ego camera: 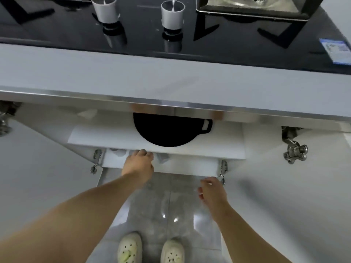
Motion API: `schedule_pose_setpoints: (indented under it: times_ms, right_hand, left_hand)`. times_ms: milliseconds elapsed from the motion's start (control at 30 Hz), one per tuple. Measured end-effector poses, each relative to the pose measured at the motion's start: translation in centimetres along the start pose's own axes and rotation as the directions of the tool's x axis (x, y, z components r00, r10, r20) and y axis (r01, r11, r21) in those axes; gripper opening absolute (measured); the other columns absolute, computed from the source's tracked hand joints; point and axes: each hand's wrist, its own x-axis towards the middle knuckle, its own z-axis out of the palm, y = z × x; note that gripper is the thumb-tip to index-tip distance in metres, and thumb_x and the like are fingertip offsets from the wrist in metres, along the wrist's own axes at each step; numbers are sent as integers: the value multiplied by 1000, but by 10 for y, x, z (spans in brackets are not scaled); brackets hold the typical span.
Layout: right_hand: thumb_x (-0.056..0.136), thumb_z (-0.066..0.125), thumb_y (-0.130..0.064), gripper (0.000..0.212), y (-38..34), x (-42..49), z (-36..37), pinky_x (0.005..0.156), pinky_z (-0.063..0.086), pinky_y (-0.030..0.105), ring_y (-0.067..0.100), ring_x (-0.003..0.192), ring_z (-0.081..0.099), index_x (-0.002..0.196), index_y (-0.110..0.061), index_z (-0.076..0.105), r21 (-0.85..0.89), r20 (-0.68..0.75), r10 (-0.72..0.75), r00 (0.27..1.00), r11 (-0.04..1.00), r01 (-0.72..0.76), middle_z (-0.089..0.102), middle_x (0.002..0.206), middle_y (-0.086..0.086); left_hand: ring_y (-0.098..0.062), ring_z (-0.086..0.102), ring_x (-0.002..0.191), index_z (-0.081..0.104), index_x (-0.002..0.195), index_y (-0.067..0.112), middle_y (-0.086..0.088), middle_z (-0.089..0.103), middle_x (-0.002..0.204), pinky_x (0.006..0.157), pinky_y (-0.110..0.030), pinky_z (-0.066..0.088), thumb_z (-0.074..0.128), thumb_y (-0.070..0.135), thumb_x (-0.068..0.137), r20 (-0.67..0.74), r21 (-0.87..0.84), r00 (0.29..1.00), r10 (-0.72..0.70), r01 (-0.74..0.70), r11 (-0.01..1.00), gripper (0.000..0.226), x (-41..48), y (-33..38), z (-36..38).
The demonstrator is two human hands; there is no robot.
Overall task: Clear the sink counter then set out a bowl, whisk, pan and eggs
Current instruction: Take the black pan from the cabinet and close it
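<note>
A black pan [167, 130] with a small loop handle on its right lies on the upper white shelf [218, 147] of the open cabinet under the counter. Its far part is hidden by the counter edge. My left hand [139, 164] reaches toward the lower shelf [190, 166], fingers held together, their tips at the upper shelf's front edge just below the pan. It holds nothing that I can see. My right hand [211, 190] hovers at the lower shelf's front right corner with loosely curled fingers and nothing in it. No bowl, whisk or eggs are in view.
Above is a black glass hob [218, 38] with two grey knobs [104, 10] and a steel pot at top right. Both cabinet doors [38, 168] stand wide open. Pale, unclear items [117, 152] sit on the lower shelf. My shoes [130, 247] stand on grey tiles.
</note>
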Motion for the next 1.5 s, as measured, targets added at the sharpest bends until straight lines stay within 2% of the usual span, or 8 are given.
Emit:
schedule_pose_setpoints:
  times_ms: [300,433,533,767,1033,1233,1400,1500]
  right_hand:
    - [88,47,-12,23,23,56,12,70,47,34,24,75,56,71,-26,53,-18,45,-24,999,1000,24,61,80,4]
    - [87,48,-11,25,27,72,28,72,45,36,24,73,55,66,-25,49,-36,81,4,997,999,-1,55,71,2]
    - [86,44,-16,20,19,86,32,75,47,38,24,77,56,70,-26,48,-93,86,7,996,996,1,59,79,5]
    - [90,42,-8,19,13,84,31,56,42,28,16,53,49,75,-14,52,-68,112,49,993,997,-41,54,66,4]
    - [90,43,-8,16,4,67,41,65,41,31,23,65,51,79,-14,53,-91,132,60,989,995,-48,57,72,8]
    - [93,41,-6,14,-7,53,54,53,36,23,16,55,45,82,-10,50,-51,202,67,977,997,-57,51,66,4]
    - [95,34,1,21,-4,45,58,46,28,21,13,50,34,81,-9,46,40,266,213,940,972,-231,38,61,6]
    - [98,38,-13,20,0,44,63,51,33,21,14,54,41,81,-12,48,138,252,268,930,941,-309,46,67,5]
  left_hand:
    - [-19,-11,146,0,151,17,4,-9,158,118,-37,3,41,24,94,41,156,992,120,-125,980,70,59,23,40]
    - [-20,-11,146,-3,150,19,3,-11,158,118,-37,2,45,35,93,15,212,981,193,-192,958,77,93,28,36]
    - [-22,-13,145,-10,150,20,2,-16,157,118,-41,3,50,40,90,153,226,981,120,-153,962,87,109,22,36]
    - [-23,-10,146,-11,149,23,4,-15,158,118,-40,6,55,32,87,197,234,975,104,-150,961,91,102,18,45]
    - [-23,-11,146,-12,149,25,5,-15,158,118,-41,3,50,27,90,169,313,980,106,-155,937,85,68,-4,60]
    - [-32,14,143,16,147,16,-4,17,153,115,-40,18,45,8,92,-29,373,980,198,-173,912,63,67,-7,68]
    - [-45,31,134,36,136,0,-19,36,139,99,-43,42,43,0,91,-28,428,974,224,-191,883,45,69,2,65]
    - [-45,68,80,72,83,-4,-23,68,87,48,-39,54,48,-4,67,-118,473,927,357,-263,841,28,71,-4,68]
